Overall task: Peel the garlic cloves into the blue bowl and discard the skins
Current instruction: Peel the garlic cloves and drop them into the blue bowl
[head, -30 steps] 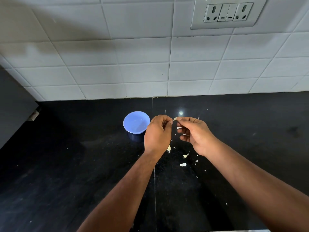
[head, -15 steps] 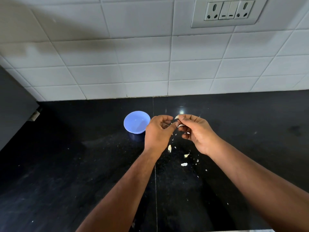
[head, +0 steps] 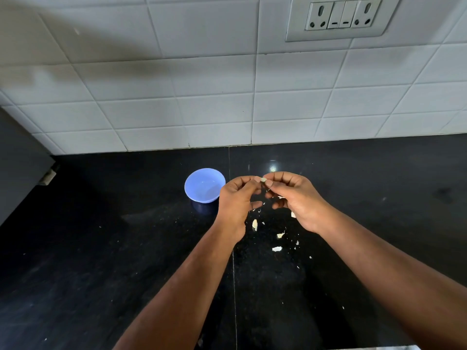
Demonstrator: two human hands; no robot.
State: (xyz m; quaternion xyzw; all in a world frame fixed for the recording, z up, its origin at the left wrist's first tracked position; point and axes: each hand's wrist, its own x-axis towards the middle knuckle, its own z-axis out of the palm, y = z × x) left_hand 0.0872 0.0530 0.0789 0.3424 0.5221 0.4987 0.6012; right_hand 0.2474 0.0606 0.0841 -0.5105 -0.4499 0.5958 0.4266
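Head view, near to far: I am watching both forearms reaching up from the bottom edge over the black counter (head: 101, 248); between them torn garlic skins (head: 277, 248) are lying scattered on the stone; above these the left hand (head: 236, 200) and right hand (head: 298, 198) are meeting, fingers curled, fingertips of each pinching one small pale garlic clove (head: 263, 179) held in the air; beyond and just left of the left hand the blue bowl (head: 204, 185) is standing, apparently holding no cloves; farthest back the tiled wall (head: 227, 97) and a socket panel (head: 341, 16) are closing the scene. I am judging the step as stripping skin from the clove; the clove is being held beside the bowl, not over it, so a slip of the pinch could be dropping it onto the counter; loose flakes may be drifting into the bowl, since the skins are falling close by.
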